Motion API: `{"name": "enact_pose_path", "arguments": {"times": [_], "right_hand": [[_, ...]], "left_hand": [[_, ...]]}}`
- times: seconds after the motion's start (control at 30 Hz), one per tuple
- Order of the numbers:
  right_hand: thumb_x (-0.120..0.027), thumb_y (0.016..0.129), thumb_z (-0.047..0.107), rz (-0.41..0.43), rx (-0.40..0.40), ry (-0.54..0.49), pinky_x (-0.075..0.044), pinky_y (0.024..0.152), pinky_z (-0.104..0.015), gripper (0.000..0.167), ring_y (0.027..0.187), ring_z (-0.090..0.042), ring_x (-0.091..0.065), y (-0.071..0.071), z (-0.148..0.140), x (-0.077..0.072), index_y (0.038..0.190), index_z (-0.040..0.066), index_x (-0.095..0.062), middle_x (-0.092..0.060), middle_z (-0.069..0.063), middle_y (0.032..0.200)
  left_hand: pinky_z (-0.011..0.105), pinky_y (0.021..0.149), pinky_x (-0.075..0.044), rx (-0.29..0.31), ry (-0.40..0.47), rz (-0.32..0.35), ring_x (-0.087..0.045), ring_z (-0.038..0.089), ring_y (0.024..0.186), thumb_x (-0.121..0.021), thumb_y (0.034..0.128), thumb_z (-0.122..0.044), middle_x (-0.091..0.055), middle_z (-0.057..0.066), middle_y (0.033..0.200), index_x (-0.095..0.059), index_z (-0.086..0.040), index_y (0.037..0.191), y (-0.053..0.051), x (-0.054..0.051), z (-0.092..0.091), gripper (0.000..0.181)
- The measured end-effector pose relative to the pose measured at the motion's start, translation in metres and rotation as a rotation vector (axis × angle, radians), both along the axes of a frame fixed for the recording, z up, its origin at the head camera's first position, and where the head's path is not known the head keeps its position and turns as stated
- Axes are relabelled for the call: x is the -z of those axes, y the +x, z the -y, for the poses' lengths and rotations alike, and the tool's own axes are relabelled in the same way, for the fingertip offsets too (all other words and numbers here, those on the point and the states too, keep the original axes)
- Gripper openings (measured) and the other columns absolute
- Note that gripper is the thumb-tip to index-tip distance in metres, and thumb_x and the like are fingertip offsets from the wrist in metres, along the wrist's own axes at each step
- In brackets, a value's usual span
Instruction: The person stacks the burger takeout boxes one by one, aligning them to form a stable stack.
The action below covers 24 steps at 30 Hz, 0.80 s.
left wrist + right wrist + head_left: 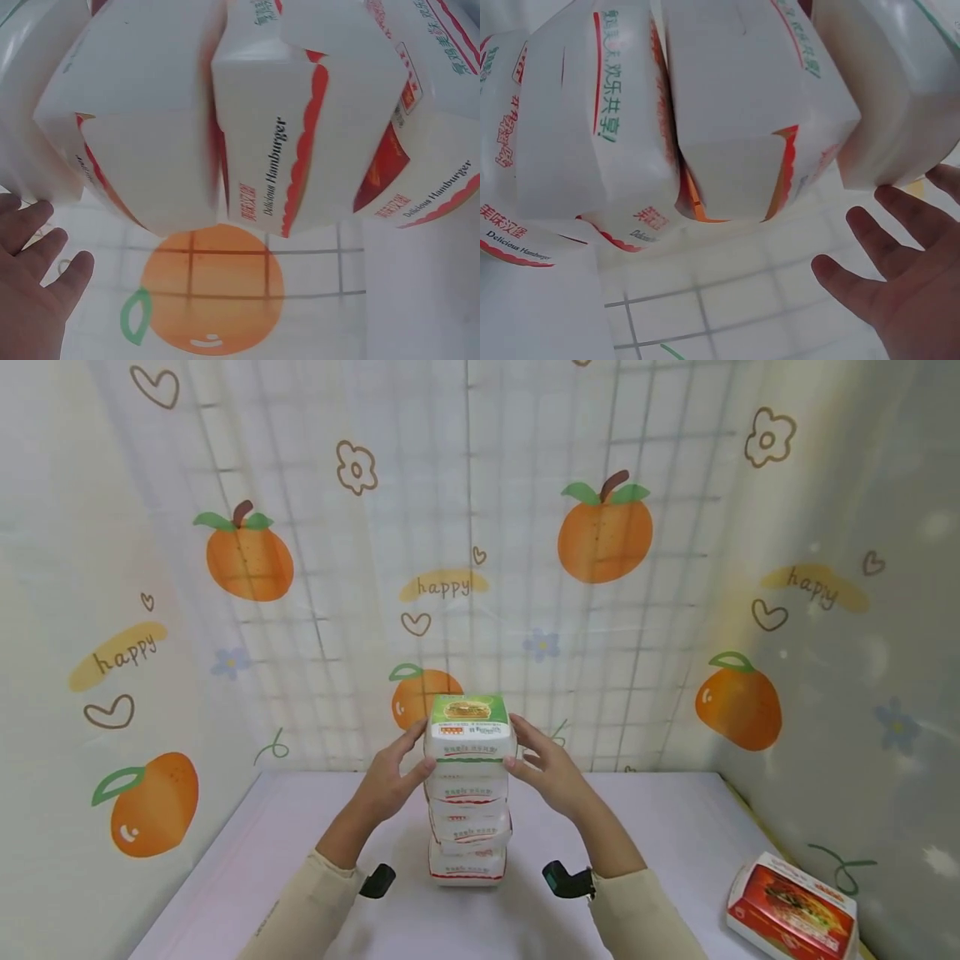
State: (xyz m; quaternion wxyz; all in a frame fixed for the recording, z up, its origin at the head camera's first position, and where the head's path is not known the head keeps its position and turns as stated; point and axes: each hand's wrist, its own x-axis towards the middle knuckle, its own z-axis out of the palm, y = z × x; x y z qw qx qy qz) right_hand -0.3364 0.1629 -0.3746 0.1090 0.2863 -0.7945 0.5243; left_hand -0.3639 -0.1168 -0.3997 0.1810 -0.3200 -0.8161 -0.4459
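Several white hamburger boxes [468, 824] stand in a slightly uneven stack on the table, their edges trimmed with red. Topping the stack is a box with a green lid and a burger picture [470, 727]. My left hand [386, 777] touches its left side, thumb near the front corner. On the opposite side, my right hand [553, 775] touches it the same way. In the left wrist view, the left fingers [71, 281] are extended and spread by the top box [37, 105]. The right wrist view shows the right fingers [881, 244] likewise outstretched, fingertips at the box's side.
A red-lidded burger box [795, 906] lies apart at the table's right front. The pale table [637, 827] ends at a curtain [517, 527] printed with oranges, which also hangs along both sides. Black wrist devices [567, 880] sit below my hands.
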Motion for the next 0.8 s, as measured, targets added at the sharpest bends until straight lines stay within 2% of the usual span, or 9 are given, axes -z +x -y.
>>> {"name": "enact_pose_path", "arguments": {"times": [0.07, 0.2, 0.5, 0.8], "right_hand": [[-0.061, 0.096, 0.022, -0.004, -0.005, 0.001, -0.029, 0.104, -0.065, 0.069, 0.136, -0.037, -0.034, -0.008, -0.002, 0.008, 0.154, 0.009, -0.026, -0.038, -0.014, 0.151], [-0.063, 0.095, 0.03, -0.002, -0.012, -0.001, -0.031, 0.105, -0.062, 0.071, 0.136, -0.036, -0.035, -0.014, -0.003, 0.014, 0.154, 0.012, -0.028, -0.039, -0.012, 0.151], [-0.063, 0.094, 0.038, 0.037, 0.03, 0.029, -0.031, 0.106, -0.06, 0.071, 0.137, -0.033, -0.035, -0.013, 0.0, 0.015, 0.154, 0.021, -0.029, -0.039, -0.008, 0.151], [-0.063, 0.094, 0.041, 0.033, 0.048, 0.063, -0.031, 0.105, -0.061, 0.073, 0.138, -0.034, -0.034, -0.014, 0.003, 0.014, 0.155, 0.022, -0.028, -0.037, -0.007, 0.152]], "left_hand": [[0.06, 0.105, -0.031, 0.003, 0.005, 0.003, -0.035, 0.025, 0.138, -0.055, 0.0959, -0.047, -0.039, -0.005, 0.151, -0.03, -0.026, 0.154, -0.001, 0.002, 0.0, 0.066], [0.056, 0.107, -0.032, 0.012, 0.012, -0.004, -0.034, 0.022, 0.139, -0.054, 0.0964, -0.046, -0.039, -0.004, 0.151, -0.031, -0.023, 0.154, -0.004, 0.005, 0.0, 0.066], [0.051, 0.109, -0.032, 0.017, 0.021, 0.012, -0.031, 0.017, 0.14, -0.054, 0.0973, -0.043, -0.035, -0.006, 0.153, -0.029, -0.022, 0.154, -0.008, 0.011, 0.002, 0.066], [0.053, 0.108, -0.032, 0.023, 0.031, 0.009, -0.034, 0.021, 0.139, -0.052, 0.0974, -0.044, -0.037, -0.003, 0.152, -0.03, -0.02, 0.154, -0.011, 0.013, 0.004, 0.066]]}}
